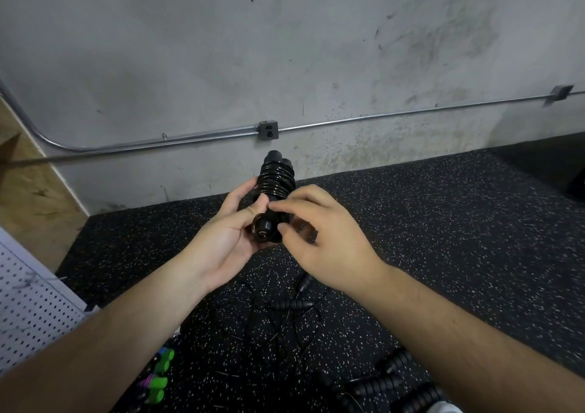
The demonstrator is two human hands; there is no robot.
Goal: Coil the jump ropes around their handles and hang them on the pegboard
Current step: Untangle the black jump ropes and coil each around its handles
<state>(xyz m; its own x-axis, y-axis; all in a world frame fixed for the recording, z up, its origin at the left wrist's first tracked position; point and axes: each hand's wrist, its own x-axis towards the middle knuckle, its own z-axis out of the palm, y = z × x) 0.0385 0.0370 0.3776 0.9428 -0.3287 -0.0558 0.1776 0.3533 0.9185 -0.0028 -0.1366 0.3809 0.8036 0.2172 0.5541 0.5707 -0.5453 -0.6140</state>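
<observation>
While the head camera looks down past both forearms, I see the coiled jump rope [277, 180] held up in front of the concrete wall [190, 64], above the speckled rubber floor [443, 222]. Its two black handles lie side by side, with the cord wound in tight turns round their upper part. The left hand [228, 238] grips the bundle from the left, thumb laid across the handles just under the coil. The right hand [323, 241] meets it at the near end, index finger and thumb closed in a pinch beside the handle caps. I judge it has the tail of the cord, though the cord there is too thin and dark to make out.

So the step is securing the last turn. To do it well I would press the left thumb on the coil so no turn slackens, pull the tail snug, and tuck it under a neighbouring turn before letting go.

The pegboard [28, 311] stands at lower left, well apart from the hands. A loose black rope [291, 305] and a green-handled rope [160, 377] lie on the floor below.
</observation>
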